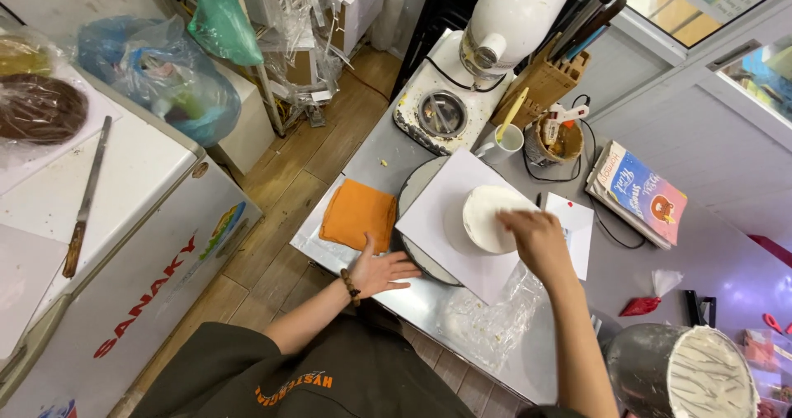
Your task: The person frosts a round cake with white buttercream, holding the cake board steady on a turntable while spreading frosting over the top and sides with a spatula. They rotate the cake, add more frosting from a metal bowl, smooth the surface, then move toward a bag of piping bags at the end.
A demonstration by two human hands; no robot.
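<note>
A small round white cake (487, 213) sits on a white sheet of paper (450, 232) laid over a round turntable (410, 188). My right hand (535, 238) rests on the cake's right side, fingers curled against it. My left hand (381, 269) lies flat with fingers spread at the turntable's left edge, just below a folded orange cloth (358, 213). A bead bracelet circles my left wrist.
A white stand mixer (495, 30), a knife block (549, 75), a cup with a spatula (507, 137), a metal bowl of white cream (693, 373), a red piping bag (648, 302), books (639, 191) and crumpled plastic wrap (487, 319) crowd the steel counter. A chest freezer (124, 245) with a long knife (85, 199) stands left.
</note>
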